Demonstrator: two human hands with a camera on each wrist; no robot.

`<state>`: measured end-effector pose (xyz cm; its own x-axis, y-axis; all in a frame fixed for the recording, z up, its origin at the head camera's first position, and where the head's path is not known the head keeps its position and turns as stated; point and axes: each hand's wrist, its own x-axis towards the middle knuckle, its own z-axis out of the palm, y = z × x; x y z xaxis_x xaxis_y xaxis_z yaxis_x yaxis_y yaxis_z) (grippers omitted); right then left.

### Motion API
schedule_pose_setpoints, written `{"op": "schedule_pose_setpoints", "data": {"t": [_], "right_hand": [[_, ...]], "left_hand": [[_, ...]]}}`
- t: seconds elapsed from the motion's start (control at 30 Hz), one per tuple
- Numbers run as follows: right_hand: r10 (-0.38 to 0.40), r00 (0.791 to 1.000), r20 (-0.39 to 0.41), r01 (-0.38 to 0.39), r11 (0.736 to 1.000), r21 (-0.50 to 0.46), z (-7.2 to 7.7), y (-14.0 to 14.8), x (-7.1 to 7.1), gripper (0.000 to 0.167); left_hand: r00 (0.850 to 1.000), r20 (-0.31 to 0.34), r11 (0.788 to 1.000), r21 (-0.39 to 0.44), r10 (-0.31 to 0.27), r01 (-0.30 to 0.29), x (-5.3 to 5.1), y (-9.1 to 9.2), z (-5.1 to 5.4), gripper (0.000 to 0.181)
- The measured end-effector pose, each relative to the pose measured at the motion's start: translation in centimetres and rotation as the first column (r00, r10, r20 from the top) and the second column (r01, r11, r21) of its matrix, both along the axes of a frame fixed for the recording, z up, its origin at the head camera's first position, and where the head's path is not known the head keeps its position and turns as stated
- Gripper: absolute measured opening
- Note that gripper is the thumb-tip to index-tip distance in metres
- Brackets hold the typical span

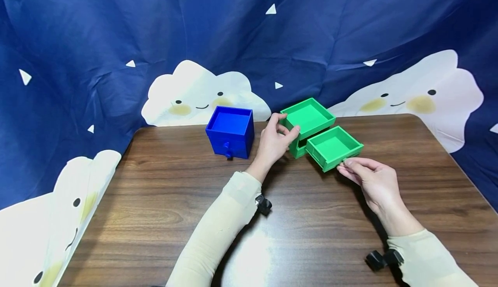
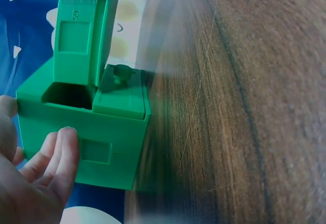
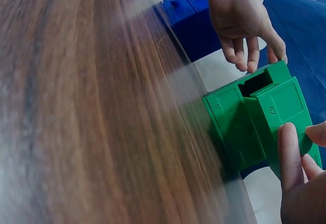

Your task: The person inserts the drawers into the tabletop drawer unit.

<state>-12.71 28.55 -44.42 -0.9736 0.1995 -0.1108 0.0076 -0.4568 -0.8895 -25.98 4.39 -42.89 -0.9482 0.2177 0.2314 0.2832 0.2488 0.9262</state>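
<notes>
A small green chest (image 1: pixel 309 115) with a shallow open top stands at the back of the table. Its upper drawer (image 1: pixel 334 145) is pulled far out toward the front right and looks vacant inside; whether its back end still sits in the slot is hard to tell. My right hand (image 1: pixel 375 181) pinches that drawer at its front, thumb against fingers. The left hand (image 1: pixel 272 142) holds the chest by its left side, fingers along the wall. Below, a lower drawer with a round knob (image 2: pixel 122 74) is closed in the left wrist view.
A matching blue chest (image 1: pixel 230 129) with knobs in front stands left of the green one, beside my left hand. Wood-grain table (image 1: pixel 175 200) lies under both. Behind hangs a dark blue cloth (image 1: pixel 233 27) with white clouds, close to the table's back edge.
</notes>
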Motion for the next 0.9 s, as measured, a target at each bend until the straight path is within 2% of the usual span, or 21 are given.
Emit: {"op": "schedule_pose_setpoints", "data": {"t": [0.47,0.9], "right_hand": [[0.011,1.000,-0.018,-0.011,1.000,0.013,0.3,-0.9,-0.5,0.015],[0.014,0.999,-0.030,-0.014,1.000,0.007,0.1,-1.6,-0.9,0.015]], "left_hand": [[1.000,0.003,1.000,-0.006,0.002,-0.002,-0.1,0.1,0.4,0.051],[1.000,0.000,1.000,-0.009,0.000,0.000,0.0,0.0,0.1,0.052]]}}
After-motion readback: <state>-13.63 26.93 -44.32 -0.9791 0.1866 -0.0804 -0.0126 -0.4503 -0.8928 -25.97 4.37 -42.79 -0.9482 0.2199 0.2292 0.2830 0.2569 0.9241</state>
